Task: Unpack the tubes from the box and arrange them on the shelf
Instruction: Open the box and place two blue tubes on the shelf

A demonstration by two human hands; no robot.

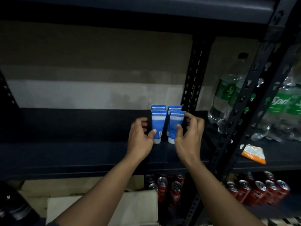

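1. Bottom centre-left of the frame: a beige cardboard box [140, 207] sits below the dark metal shelf [73, 152], partly behind the forearms.
2. Centre: the left hand [140, 136] has its thumb on the left front tube [157, 128]. Its curled fingers lie just beside the tube's left edge, and I cannot tell if it is truly gripping.
3. Centre: blue plastic tubes with white caps [160, 118] stand cap-down on the shelf in two short rows, near a black perforated upright [193, 75].
4. The right hand [189, 137] pinches the right front tube [175, 123] — thumb on its face, fingers curled round its right side.
5. Lower centre and lower right: red drink cans [175, 191] on a lower level.
6. Right: clear plastic bottles with green labels [228, 98] — and below them, an orange-and-white packet [253, 154].
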